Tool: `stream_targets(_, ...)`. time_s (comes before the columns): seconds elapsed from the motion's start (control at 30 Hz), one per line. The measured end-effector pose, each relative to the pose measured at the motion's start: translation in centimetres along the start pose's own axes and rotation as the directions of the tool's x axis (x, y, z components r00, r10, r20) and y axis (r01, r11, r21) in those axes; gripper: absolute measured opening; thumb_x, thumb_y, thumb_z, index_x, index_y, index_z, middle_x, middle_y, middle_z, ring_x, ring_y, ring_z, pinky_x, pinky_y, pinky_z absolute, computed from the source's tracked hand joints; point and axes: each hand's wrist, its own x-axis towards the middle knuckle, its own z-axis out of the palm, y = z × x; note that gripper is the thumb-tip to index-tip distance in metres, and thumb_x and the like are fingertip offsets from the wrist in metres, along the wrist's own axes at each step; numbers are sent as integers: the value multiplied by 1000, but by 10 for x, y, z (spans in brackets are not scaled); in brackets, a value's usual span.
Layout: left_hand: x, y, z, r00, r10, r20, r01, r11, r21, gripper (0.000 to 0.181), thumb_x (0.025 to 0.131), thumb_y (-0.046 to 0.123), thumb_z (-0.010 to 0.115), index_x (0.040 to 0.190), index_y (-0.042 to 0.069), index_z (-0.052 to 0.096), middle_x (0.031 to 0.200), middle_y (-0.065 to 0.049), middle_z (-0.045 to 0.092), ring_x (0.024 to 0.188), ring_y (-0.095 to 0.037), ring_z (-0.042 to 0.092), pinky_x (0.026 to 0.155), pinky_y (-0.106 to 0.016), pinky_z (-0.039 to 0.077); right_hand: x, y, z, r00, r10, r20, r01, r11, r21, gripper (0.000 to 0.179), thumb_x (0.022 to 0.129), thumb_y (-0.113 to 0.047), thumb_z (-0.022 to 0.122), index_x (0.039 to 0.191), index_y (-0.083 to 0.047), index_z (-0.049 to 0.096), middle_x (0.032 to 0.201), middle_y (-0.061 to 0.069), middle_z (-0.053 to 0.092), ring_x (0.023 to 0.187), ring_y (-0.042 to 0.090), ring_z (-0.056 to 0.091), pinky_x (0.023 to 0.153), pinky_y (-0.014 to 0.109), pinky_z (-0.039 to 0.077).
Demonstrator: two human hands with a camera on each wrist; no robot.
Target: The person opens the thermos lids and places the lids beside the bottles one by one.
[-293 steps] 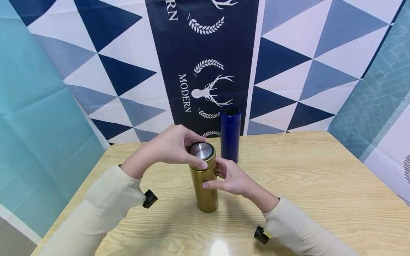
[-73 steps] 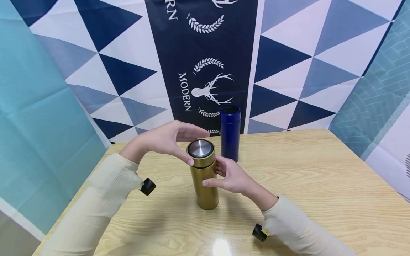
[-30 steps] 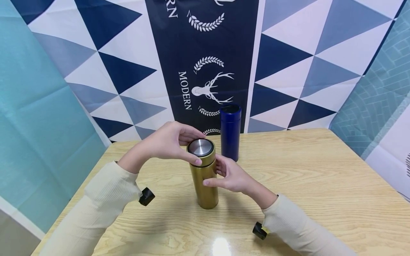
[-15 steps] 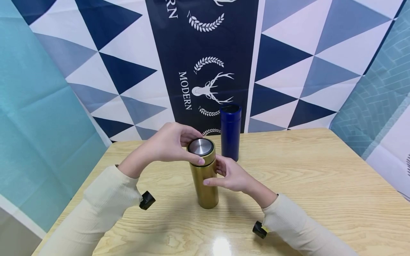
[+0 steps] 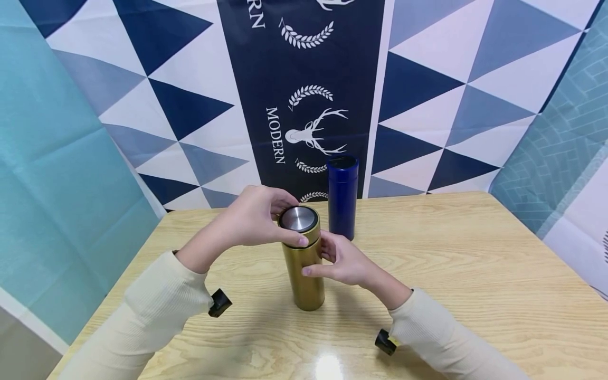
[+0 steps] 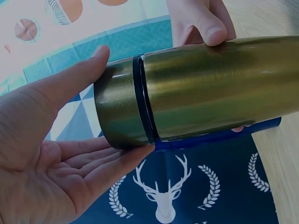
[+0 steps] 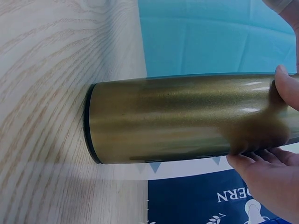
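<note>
A gold thermos flask [image 5: 306, 287] stands upright on the wooden table. Its gold lid [image 5: 297, 218] has a brushed steel disc on top inside a black ring. My left hand [image 5: 252, 217] grips this lid from the left, thumb across the near side and fingers round the far side. In the left wrist view a dark seam [image 6: 144, 98] runs between lid and body. Lower down, my right hand [image 5: 345, 261] holds the flask's body from the right, its thumb on the front; most of its fingers are hidden behind. The right wrist view shows the flask's base [image 7: 91, 123] at the tabletop.
Behind the gold flask, slightly right, a dark blue thermos flask [image 5: 342, 203] stands near the table's back edge. A patterned cloth [image 5: 423, 105] hangs behind the table [image 5: 451, 264], and a teal cloth [image 5: 62, 174] hangs on the left.
My left hand was spread wide around the lid 2.4 seconds ago, then closed onto it. Its thumb has since slid rightward along the lid's near side. The right hand and both flasks stay put.
</note>
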Motion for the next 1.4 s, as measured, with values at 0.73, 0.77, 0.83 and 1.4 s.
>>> stream_targets(0.73,28,-28,-23,881,355,312,-263,917,-301,67,73,8,82,133,1,53,133,-11,61,126,-21,57,112,-35,41,-1,-1,0,1000,3,-1,-3,1000,1,63,82,-14,75,136,-3,46,132,15,59,122,27,58,111,47,41)
stream_targets(0.77,29,-29,-24,875,361,322,-261,913,-313,66,73,7,82,132,1,54,132,-12,61,126,-21,57,112,-35,41,-1,-1,0,1000,5,0,-5,1000,1,63,82,-14,75,137,-3,46,133,15,59,123,27,58,111,47,41)
stream_targets(0.83,32,-31,-24,867,367,338,-256,909,-329,65,73,7,82,132,1,54,131,-12,62,125,-21,58,111,-35,42,-1,-1,0,1000,6,0,-6,1000,1,63,82,-15,75,137,-3,46,132,15,59,123,27,58,111,47,41)
stream_targets(1.4,29,-31,-23,898,315,307,-228,930,-288,60,74,10,82,128,3,58,127,-11,65,119,-20,63,106,-34,47,0,-1,1,1000,16,-10,-16,1000,3,63,81,-13,76,135,-2,47,131,16,60,123,28,58,111,47,41)
